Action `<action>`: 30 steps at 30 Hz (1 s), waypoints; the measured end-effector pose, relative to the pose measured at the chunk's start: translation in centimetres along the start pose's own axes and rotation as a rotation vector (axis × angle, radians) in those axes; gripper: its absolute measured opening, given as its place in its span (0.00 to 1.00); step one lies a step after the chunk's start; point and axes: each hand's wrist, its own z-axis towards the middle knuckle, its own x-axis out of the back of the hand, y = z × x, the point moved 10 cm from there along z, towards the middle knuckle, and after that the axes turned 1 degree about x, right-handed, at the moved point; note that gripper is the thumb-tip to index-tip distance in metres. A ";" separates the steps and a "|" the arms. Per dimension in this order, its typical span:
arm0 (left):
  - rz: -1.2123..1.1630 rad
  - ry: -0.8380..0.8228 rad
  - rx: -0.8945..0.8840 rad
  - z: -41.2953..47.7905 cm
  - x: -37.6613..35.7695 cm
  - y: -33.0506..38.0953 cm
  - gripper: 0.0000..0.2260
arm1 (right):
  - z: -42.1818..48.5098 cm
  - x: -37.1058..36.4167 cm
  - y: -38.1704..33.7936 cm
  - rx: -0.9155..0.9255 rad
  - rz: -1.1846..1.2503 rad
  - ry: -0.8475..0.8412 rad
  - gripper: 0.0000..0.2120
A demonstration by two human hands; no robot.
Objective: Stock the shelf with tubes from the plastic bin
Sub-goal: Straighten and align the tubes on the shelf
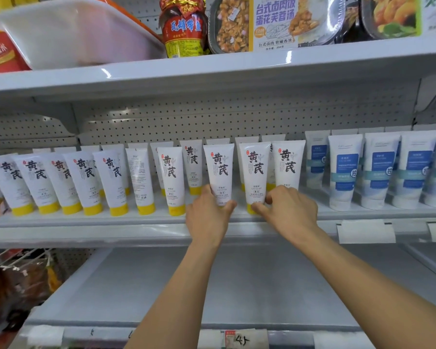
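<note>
Several white tubes with yellow caps stand cap-down in rows on the middle shelf (111, 221). My left hand (208, 215) grips the lower part of one such tube (219, 167) near the shelf's front edge. Just to its right, my right hand (287, 209) pinches the yellow-capped base of the neighbouring tube (254, 167). Both tubes stand upright on the shelf. The white plastic bin (73, 34) sits tilted on the top shelf at the upper left; its inside is not visible.
White tubes with blue labels (378, 170) fill the middle shelf's right side. A red jar (184, 26) and packaged meals (275, 21) stand on the top shelf. The lower shelf (161, 285) lies beneath my arms. Paper price tags (365, 231) hang on the shelf edge.
</note>
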 end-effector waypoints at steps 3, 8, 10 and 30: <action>-0.026 -0.010 -0.013 0.0 -0.1 0.0 0.25 | -0.1 0.3 -0.2 0.019 -0.038 0.013 0.18; -0.155 0.117 -0.110 -1.0 2.7 -0.1 0.29 | -1.4 3.0 -2.9 0.084 -0.068 0.213 0.17; -0.172 0.220 -0.174 -1.6 5.2 -0.4 0.23 | -2.1 3.5 -5.3 0.145 0.009 0.240 0.13; 0.080 0.104 -0.003 6.1 10.5 -11.5 0.31 | 0.1 -4.9 -18.7 -0.016 0.026 0.080 0.36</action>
